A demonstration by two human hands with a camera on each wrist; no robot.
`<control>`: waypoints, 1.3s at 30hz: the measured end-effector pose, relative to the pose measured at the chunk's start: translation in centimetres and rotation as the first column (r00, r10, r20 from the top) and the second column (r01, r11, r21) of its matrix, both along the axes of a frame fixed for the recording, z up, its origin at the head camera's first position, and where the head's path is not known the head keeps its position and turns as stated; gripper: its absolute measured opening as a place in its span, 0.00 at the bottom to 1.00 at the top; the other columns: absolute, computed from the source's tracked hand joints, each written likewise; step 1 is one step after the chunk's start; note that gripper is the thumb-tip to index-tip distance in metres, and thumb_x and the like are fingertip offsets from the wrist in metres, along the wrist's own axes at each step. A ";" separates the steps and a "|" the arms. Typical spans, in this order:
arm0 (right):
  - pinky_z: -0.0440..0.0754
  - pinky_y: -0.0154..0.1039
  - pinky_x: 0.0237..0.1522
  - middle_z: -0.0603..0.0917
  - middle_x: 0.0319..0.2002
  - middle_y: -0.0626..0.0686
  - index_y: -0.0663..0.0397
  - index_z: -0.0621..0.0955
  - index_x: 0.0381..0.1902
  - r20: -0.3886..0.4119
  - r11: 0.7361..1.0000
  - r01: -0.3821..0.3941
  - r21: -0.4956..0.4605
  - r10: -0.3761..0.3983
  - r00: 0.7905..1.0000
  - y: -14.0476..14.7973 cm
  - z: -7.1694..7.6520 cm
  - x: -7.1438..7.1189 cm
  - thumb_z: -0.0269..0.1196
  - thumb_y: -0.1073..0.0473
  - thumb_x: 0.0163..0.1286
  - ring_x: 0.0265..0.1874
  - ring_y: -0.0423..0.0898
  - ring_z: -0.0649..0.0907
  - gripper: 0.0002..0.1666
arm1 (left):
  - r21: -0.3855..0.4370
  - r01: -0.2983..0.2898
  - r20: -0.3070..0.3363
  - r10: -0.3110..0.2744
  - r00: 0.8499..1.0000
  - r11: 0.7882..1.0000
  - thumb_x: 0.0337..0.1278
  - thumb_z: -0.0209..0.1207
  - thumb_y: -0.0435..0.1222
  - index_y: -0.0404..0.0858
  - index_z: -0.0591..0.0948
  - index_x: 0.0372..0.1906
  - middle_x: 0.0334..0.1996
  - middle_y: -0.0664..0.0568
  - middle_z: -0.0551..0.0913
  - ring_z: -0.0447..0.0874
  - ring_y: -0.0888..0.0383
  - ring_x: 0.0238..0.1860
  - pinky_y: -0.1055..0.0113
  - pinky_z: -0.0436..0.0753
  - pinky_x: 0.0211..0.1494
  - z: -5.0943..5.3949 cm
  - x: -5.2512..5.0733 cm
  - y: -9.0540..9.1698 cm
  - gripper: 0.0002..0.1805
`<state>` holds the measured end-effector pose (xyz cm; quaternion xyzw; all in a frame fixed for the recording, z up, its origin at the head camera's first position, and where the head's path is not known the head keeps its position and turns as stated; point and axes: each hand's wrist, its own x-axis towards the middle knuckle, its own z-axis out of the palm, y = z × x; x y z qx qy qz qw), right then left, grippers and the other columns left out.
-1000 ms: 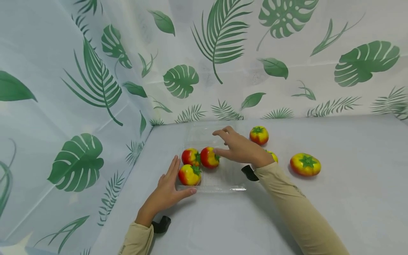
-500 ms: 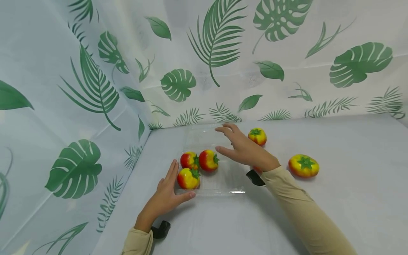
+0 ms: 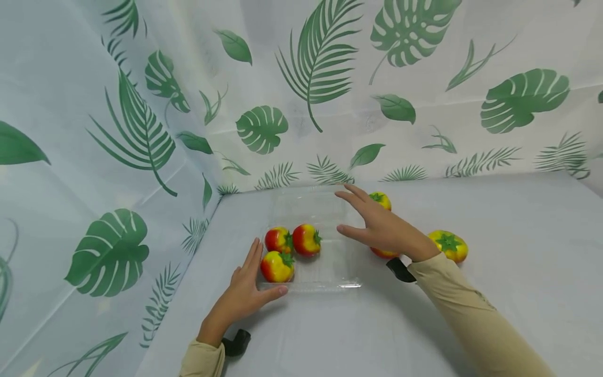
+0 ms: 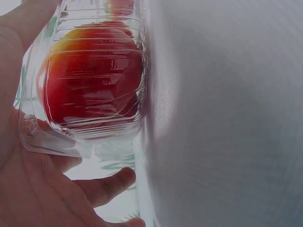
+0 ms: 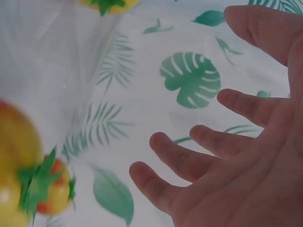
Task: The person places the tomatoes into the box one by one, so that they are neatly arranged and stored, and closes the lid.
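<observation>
A clear plastic clamshell box lies unfolded on the table, its lid toward the back. Three tomato-like red-and-yellow fruits with green leafy tops sit in its left part: a rear-left fruit, a front-left fruit and a redder fruit to their right. My left hand rests against the box's front left corner, fingers straight along the side and thumb by the front edge. Above the right side of the box is my right hand, fingers spread, holding nothing.
Right of the box lie three more such fruits: a back fruit, a fruit mostly hidden under my right hand, and a wide flattened fruit partly behind the wrist. A leaf-printed curtain closes off the back and left.
My right hand has moved right, away from the redder fruit, which stays in the box. The left hand keeps its place at the box. The head view has shifted slightly.
</observation>
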<state>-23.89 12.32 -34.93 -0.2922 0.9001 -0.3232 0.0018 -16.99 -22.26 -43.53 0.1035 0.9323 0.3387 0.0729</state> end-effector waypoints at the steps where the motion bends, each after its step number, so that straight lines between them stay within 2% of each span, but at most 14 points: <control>1: 0.64 0.69 0.74 0.49 0.86 0.63 0.54 0.60 0.85 0.001 1.000 0.002 -0.001 -0.002 1.000 0.3 -0.1 0.1 0.67 0.47 0.79 0.79 0.68 0.63 0.47 | -0.003 -0.001 0.001 0.001 1.000 1.000 0.61 0.70 0.62 0.39 0.40 0.88 0.88 0.48 0.34 0.43 0.40 0.86 0.25 0.38 0.78 0.0 0.0 0.0 0.68; 6: 0.63 0.70 0.74 0.51 0.85 0.64 0.56 0.60 0.85 0.007 1.000 0.022 0.008 -0.022 1.000 2.1 -0.2 0.8 0.70 0.48 0.76 0.78 0.68 0.63 0.49 | 0.001 -0.008 -0.001 0.008 1.000 1.000 0.62 0.71 0.61 0.38 0.41 0.88 0.88 0.48 0.34 0.43 0.40 0.86 0.25 0.39 0.78 0.0 0.2 0.0 0.67; 8: 0.62 0.71 0.74 0.52 0.85 0.63 0.55 0.61 0.84 0.018 0.999 0.038 0.023 -0.039 0.999 3.0 -0.3 1.1 0.71 0.47 0.75 0.80 0.68 0.60 0.50 | 0.008 -0.008 0.001 0.008 1.000 1.000 0.62 0.71 0.61 0.39 0.41 0.88 0.88 0.48 0.34 0.42 0.40 0.86 0.25 0.39 0.78 -0.1 0.2 0.1 0.67; 15: 0.63 0.73 0.73 0.53 0.85 0.60 0.51 0.62 0.84 0.074 0.994 0.086 0.060 -0.091 0.993 5.7 -0.5 2.2 0.73 0.44 0.74 0.79 0.68 0.60 0.51 | 0.003 -0.015 0.017 0.015 1.000 1.000 0.62 0.70 0.62 0.39 0.40 0.88 0.88 0.47 0.33 0.41 0.40 0.86 0.25 0.38 0.78 0.1 0.6 0.1 0.68; 20: 0.60 0.79 0.71 0.54 0.83 0.65 0.54 0.59 0.85 0.065 0.987 0.114 0.111 -0.121 0.990 7.3 -0.5 2.6 0.75 0.43 0.71 0.77 0.73 0.61 0.56 | -0.005 -0.013 0.019 0.013 1.000 1.000 0.62 0.70 0.62 0.40 0.39 0.89 0.88 0.48 0.33 0.41 0.41 0.86 0.27 0.38 0.79 0.3 0.4 -0.1 0.68; 22: 0.62 0.79 0.69 0.55 0.82 0.68 0.54 0.59 0.85 0.054 0.986 0.115 0.121 -0.122 0.991 8.0 -0.7 2.7 0.75 0.43 0.70 0.75 0.74 0.63 0.57 | -0.008 -0.014 0.016 0.014 1.000 1.000 0.61 0.70 0.62 0.40 0.39 0.89 0.88 0.48 0.33 0.41 0.40 0.86 0.27 0.38 0.79 0.2 0.4 -0.1 0.68; 23: 0.67 0.77 0.68 0.56 0.82 0.69 0.55 0.60 0.84 0.048 0.986 0.115 0.124 -0.122 0.991 8.4 -0.9 2.7 0.75 0.43 0.70 0.71 0.73 0.69 0.56 | -0.009 -0.015 0.018 0.016 1.000 1.000 0.61 0.70 0.63 0.40 0.39 0.89 0.88 0.48 0.33 0.41 0.40 0.86 0.27 0.38 0.79 0.3 0.4 -0.1 0.68; 27: 0.74 0.75 0.63 0.57 0.80 0.71 0.57 0.59 0.84 0.048 0.980 0.133 0.150 -0.142 0.989 9.6 -1.5 3.0 0.77 0.45 0.68 0.65 0.71 0.75 0.58 | -0.016 -0.015 0.021 0.015 1.000 1.000 0.60 0.70 0.64 0.40 0.40 0.89 0.88 0.47 0.33 0.42 0.39 0.86 0.26 0.38 0.78 0.3 0.4 0.0 0.69; 29: 0.73 0.76 0.62 0.58 0.79 0.71 0.58 0.60 0.83 0.053 0.973 0.154 0.171 -0.165 0.985 10.2 -1.8 3.0 0.78 0.44 0.67 0.63 0.71 0.76 0.59 | -0.017 -0.015 0.027 0.016 1.000 1.000 0.60 0.70 0.65 0.40 0.40 0.89 0.88 0.48 0.33 0.41 0.38 0.86 0.26 0.38 0.78 0.3 0.3 0.0 0.69; 30: 0.69 0.79 0.64 0.59 0.78 0.71 0.58 0.59 0.83 0.058 0.969 0.165 0.183 -0.179 0.982 10.4 -2.0 3.0 0.78 0.44 0.66 0.67 0.72 0.72 0.59 | -0.018 -0.015 0.028 0.015 0.999 1.000 0.60 0.69 0.65 0.40 0.40 0.89 0.88 0.48 0.32 0.41 0.38 0.86 0.26 0.38 0.78 0.3 0.3 0.0 0.69; 33: 0.64 0.82 0.63 0.61 0.76 0.72 0.60 0.60 0.82 0.072 0.959 0.197 0.202 -0.215 0.974 11.3 -2.4 3.1 0.79 0.44 0.65 0.67 0.74 0.71 0.59 | -0.016 -0.011 0.030 0.012 0.999 1.000 0.60 0.69 0.65 0.41 0.39 0.89 0.88 0.48 0.32 0.41 0.38 0.86 0.26 0.38 0.78 0.3 0.3 0.0 0.69; 39: 0.67 0.82 0.62 0.62 0.74 0.75 0.63 0.62 0.80 0.114 0.947 0.225 0.228 -0.256 0.960 13.1 -3.3 3.3 0.79 0.43 0.65 0.65 0.75 0.71 0.58 | -0.004 -0.006 0.030 0.006 1.000 1.000 0.61 0.70 0.64 0.41 0.39 0.89 0.88 0.48 0.32 0.40 0.39 0.86 0.27 0.37 0.78 0.0 0.1 0.0 0.68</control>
